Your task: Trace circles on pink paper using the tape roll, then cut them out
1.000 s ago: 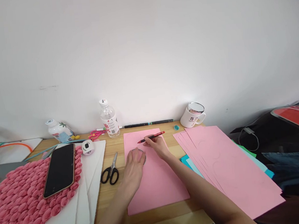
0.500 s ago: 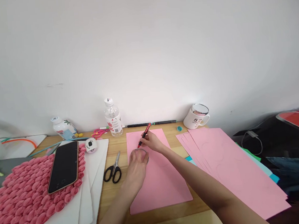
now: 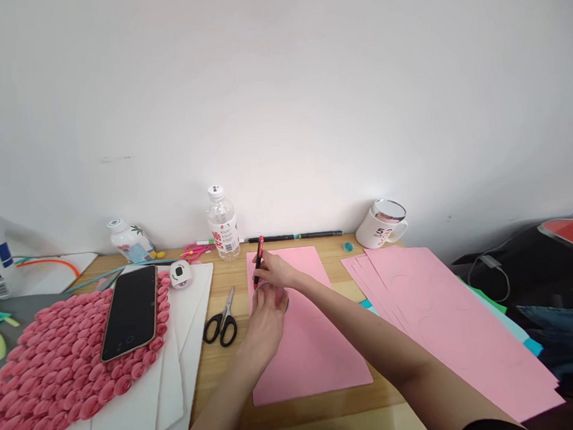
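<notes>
A sheet of pink paper (image 3: pixel 309 353) lies on the wooden table in front of me. Near its upper left part, my left hand (image 3: pixel 268 317) presses its fingertips on a clear round disc with a dark rim (image 3: pixel 287 302), mostly covered by those fingers. A red-and-black pen (image 3: pixel 259 261) stands almost upright in my right hand (image 3: pixel 275 269), which is closed round it. The pen's tip meets the upper left edge of the disc. Black-handled scissors (image 3: pixel 220 324) lie on the table left of the paper.
Left, a phone (image 3: pixel 129 316) rests on rows of pink paper rosettes (image 3: pixel 69 368). A water bottle (image 3: pixel 224 230), correction-tape-like white gadget (image 3: pixel 180 274) and pink scissors (image 3: pixel 198 251) stand or lie behind. A white mug (image 3: pixel 378 227) is by the wall, near more pink sheets (image 3: pixel 457 334).
My right hand has moved left with the pen, from the disc's top to its upper left edge, and the pen is more upright. My left hand stays on the disc. The view has shifted slightly.
</notes>
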### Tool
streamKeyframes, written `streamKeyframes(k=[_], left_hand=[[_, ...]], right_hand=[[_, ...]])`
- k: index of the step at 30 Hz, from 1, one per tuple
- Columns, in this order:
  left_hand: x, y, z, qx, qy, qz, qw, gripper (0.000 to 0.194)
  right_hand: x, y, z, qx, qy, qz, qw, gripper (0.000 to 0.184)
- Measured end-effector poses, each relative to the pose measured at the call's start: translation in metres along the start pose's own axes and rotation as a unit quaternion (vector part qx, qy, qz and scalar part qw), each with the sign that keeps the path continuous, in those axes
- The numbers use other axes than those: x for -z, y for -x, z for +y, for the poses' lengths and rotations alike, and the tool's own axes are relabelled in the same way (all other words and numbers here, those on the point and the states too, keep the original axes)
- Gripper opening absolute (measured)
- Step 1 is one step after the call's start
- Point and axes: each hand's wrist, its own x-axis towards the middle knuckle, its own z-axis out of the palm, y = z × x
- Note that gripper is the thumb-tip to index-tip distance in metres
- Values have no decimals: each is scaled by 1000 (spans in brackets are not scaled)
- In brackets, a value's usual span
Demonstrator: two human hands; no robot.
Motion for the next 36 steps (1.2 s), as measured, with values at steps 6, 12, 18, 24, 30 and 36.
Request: streamKeyframes(k=[6, 12, 18, 24, 30, 36], left_hand=[[-1, 0, -1, 3, -31, 19, 999, 42], [-3, -1, -2, 4, -35, 2, 999, 43], [18, -8, 6, 1, -58, -40, 998, 35], [36, -24, 10, 7, -115, -114, 987, 29], [46, -35, 13, 0, -129, -147, 981, 20], [52, -37, 21, 6, -143, -155, 978, 23]], right_hand=[[-12, -2, -13, 40, 31, -50, 997, 25], [-12, 15, -21, 78, -18, -50, 996, 15], [-1, 80, -14, 54, -204, 264, 941, 13], [-22, 171, 10, 38, -86, 302, 949, 18], [-63, 183, 22, 201, 162, 129, 958, 37], [-86, 137, -10, 160, 390, 36, 906, 26]])
